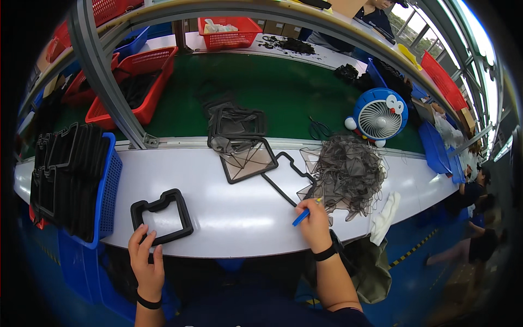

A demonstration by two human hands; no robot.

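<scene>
The left hand [146,262] is loosely open, its fingers apart, and the fingertips are at the near left corner of a notched black frame [186,215], which lies flat close to the near edge of the white tabletop [229,218]. The right hand [316,228] is closed around a small blue tool [300,217]; its exact kind I cannot tell. Beside this hand, a white cloth [385,218] hangs partly over the edge. At the far left, a blue basket [112,188] carries many stacked black frames [62,171]. Beyond the right hand lies a tangled heap of dark mesh pieces [348,174], and left of it a mesh-covered frame [249,163]. Farther, on the green surface [190,82], stand a blue fan [381,114] and a red basket [159,84].
</scene>
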